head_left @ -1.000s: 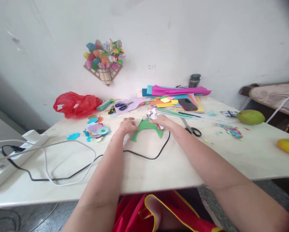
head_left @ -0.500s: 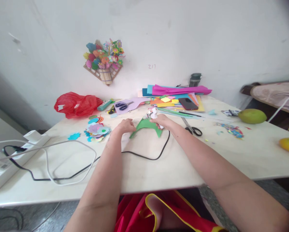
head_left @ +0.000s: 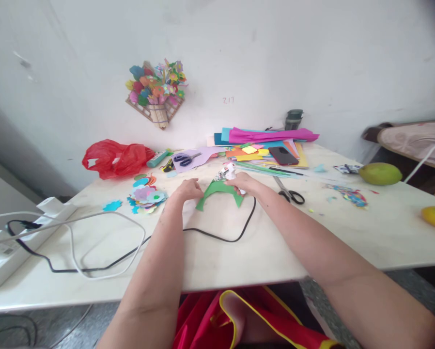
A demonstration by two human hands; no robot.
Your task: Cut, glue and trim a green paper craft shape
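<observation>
A curved piece of green paper [head_left: 223,187] lies in front of me, arched, with two points toward me. My left hand [head_left: 188,189] is at its left edge, fingers bent and pinching there. My right hand [head_left: 243,181] is closed around a white glue gun [head_left: 229,170] above the paper's right side; the fingers hide part of it. From below that hand, a black cord [head_left: 221,238] loops across the table to the left. A small patterned silvery piece [head_left: 218,176] shows beside the glue gun, too blurred to make out.
Paper flowers [head_left: 147,195] and a red plastic bag [head_left: 117,157] are at left. A power strip [head_left: 24,247] with cables stands on the left edge. Scissors [head_left: 292,195] lie right of my right hand. Behind are a phone [head_left: 283,156] and coloured paper [head_left: 271,135]. A green mango [head_left: 380,173] sits at right.
The glue gun and my right hand have shifted slightly left. The green paper's left tip has turned and shows a broader face. My left hand stays almost still.
</observation>
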